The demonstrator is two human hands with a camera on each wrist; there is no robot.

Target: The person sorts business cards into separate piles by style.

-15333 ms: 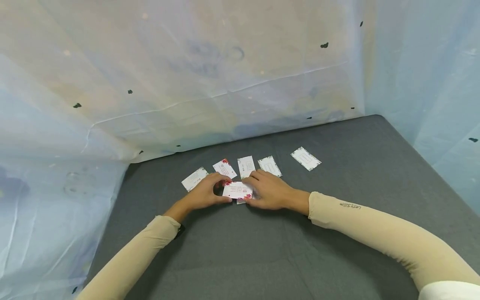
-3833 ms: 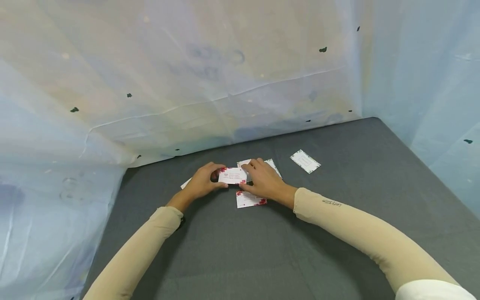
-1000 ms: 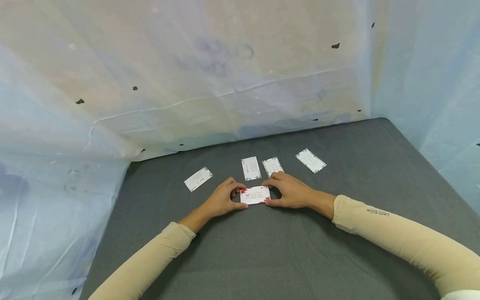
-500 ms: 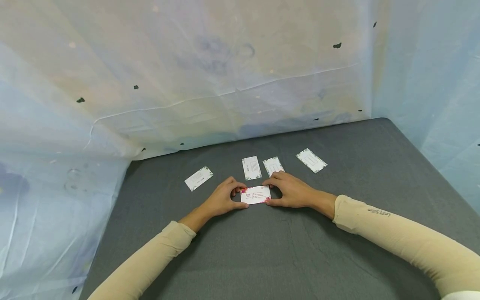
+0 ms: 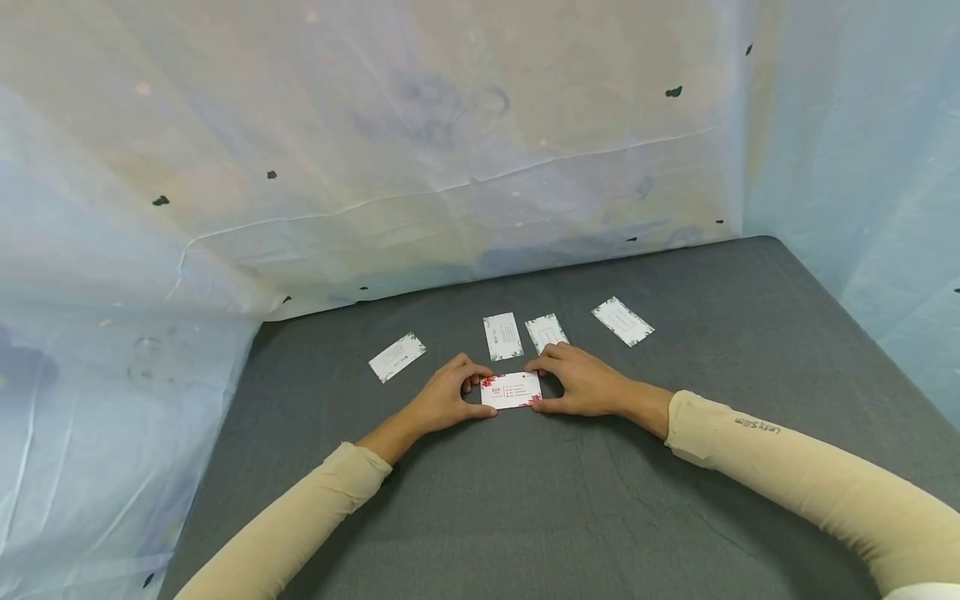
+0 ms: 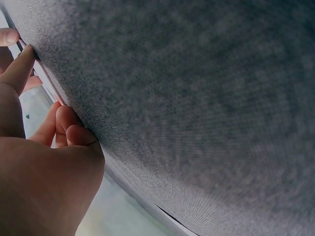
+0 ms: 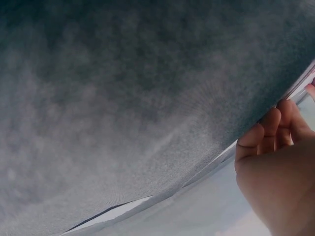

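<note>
A small stack of white cards with red flower corners (image 5: 511,390) lies on the grey cloth (image 5: 570,500). My left hand (image 5: 444,400) pinches its left end with thumb and curled fingers, and my right hand (image 5: 579,385) pinches its right end the same way. The left wrist view has my left hand's fingers (image 6: 59,129) pressed against the cards' thin edge on the cloth (image 6: 197,98). In the right wrist view, my right hand's fingers (image 7: 268,130) curl at the cloth (image 7: 123,98) beside a card edge.
Several green-edged white cards lie behind the hands: one at the left (image 5: 397,357), two side by side in the middle (image 5: 502,336) (image 5: 547,332), one at the right (image 5: 622,321). Pale plastic sheeting (image 5: 420,150) walls the cloth at the back and sides.
Earlier, the hands gathered red-flowered cards from the row and table into one stack. Over the last second both hands hold still on it.
</note>
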